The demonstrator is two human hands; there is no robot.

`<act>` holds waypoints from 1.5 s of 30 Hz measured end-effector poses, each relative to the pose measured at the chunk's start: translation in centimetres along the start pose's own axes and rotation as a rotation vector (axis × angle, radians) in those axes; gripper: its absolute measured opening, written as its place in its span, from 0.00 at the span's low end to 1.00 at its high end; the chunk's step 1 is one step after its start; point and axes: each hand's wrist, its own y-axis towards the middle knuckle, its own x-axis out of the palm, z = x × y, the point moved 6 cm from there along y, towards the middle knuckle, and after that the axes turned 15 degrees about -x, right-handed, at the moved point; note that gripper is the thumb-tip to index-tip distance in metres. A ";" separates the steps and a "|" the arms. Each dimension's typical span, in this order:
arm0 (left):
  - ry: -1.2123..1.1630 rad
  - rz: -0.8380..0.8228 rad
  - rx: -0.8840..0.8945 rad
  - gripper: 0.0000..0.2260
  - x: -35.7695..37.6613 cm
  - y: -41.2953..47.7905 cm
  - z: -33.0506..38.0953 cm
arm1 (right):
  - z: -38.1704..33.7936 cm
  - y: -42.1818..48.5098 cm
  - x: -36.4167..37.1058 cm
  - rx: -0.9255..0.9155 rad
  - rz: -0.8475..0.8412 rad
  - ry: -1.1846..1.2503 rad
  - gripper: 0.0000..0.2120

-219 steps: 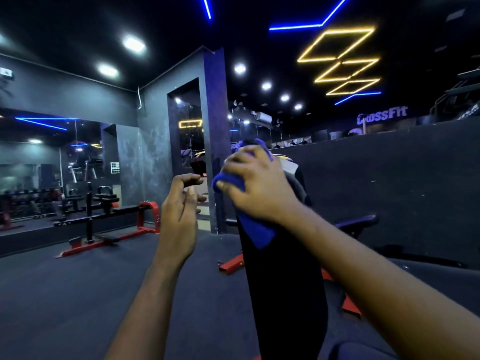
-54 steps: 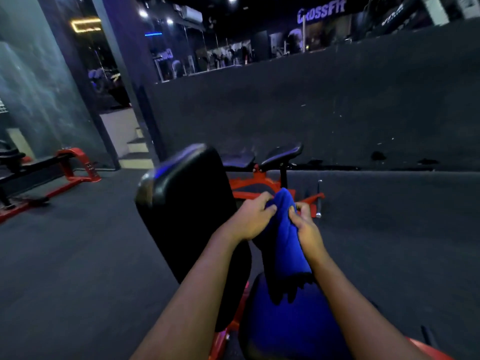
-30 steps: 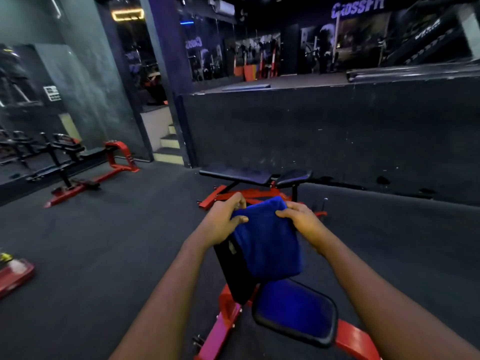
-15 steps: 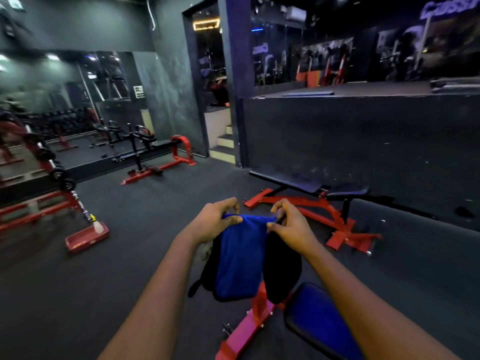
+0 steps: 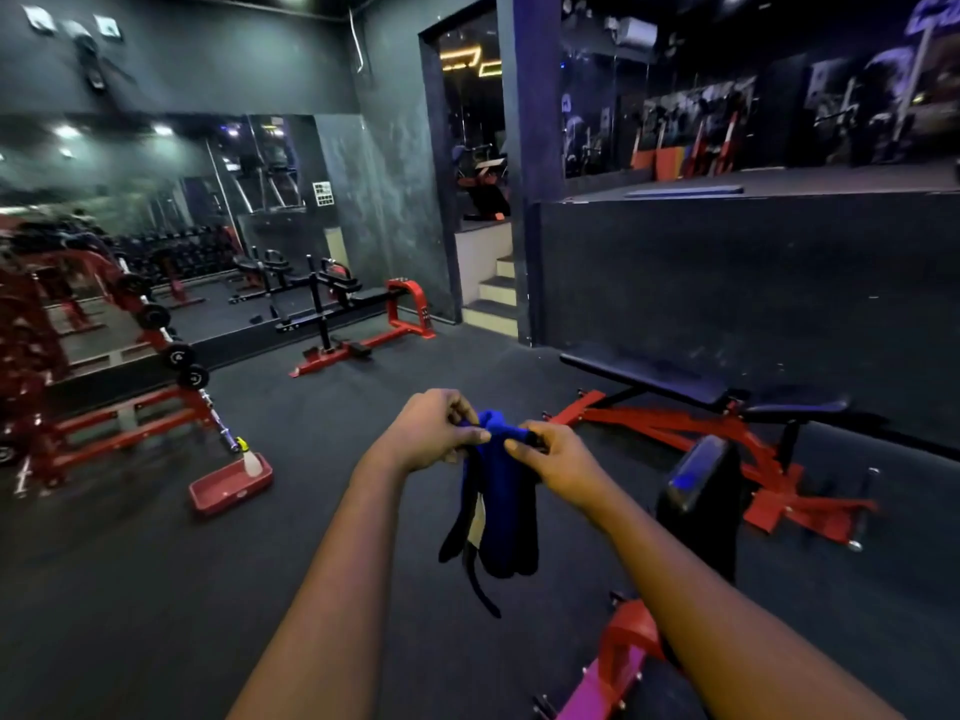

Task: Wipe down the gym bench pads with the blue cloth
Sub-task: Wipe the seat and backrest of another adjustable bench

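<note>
Obs., head view. The blue cloth (image 5: 506, 511) is off the bench entirely. It is held in the air over the floor (image 5: 322, 537), bunched at its top edge between both hands and hanging straight down, long axis vertical.

Left hand (image 5: 434, 433): fingers curled, thumb and fingertips pinching the cloth's top left fold. Right hand (image 5: 558, 459): likewise curled, thumb pressed onto the top right fold. The two pinches sit close together, nearly touching. Neither hand touches any pad.

A dark strip (image 5: 478, 584) hangs along the cloth's left side. It may be a shadowed fold or a separate strap (the light is too poor to tell).

Key relation: the nearest pad is the upright back pad (image 5: 696, 491), standing on its red frame (image 5: 623, 646) to the right of the cloth and just beyond the right forearm. It is apart from the cloth, with a clear gap between them. The right hand is the nearer of the two. A flat bench (image 5: 649, 374) lies farther off, near the dark wall.

Judgement: the cloth is being refolded or regripped and no wiping contact exists now. The next stroke needs the cloth carried rightward and laid flat on the pad face.
</note>
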 end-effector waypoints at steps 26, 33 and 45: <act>-0.253 0.680 -0.056 0.13 -12.9 26.6 -8.7 | 13.6 25.7 -4.0 0.183 0.653 -0.224 0.17; -0.152 0.597 -0.269 0.12 -12.0 36.3 -8.6 | 17.3 33.3 -2.2 0.181 0.605 -0.292 0.14; -0.245 -0.079 0.104 0.06 -9.5 51.3 -7.4 | 23.7 45.9 8.3 0.055 0.275 -0.047 0.08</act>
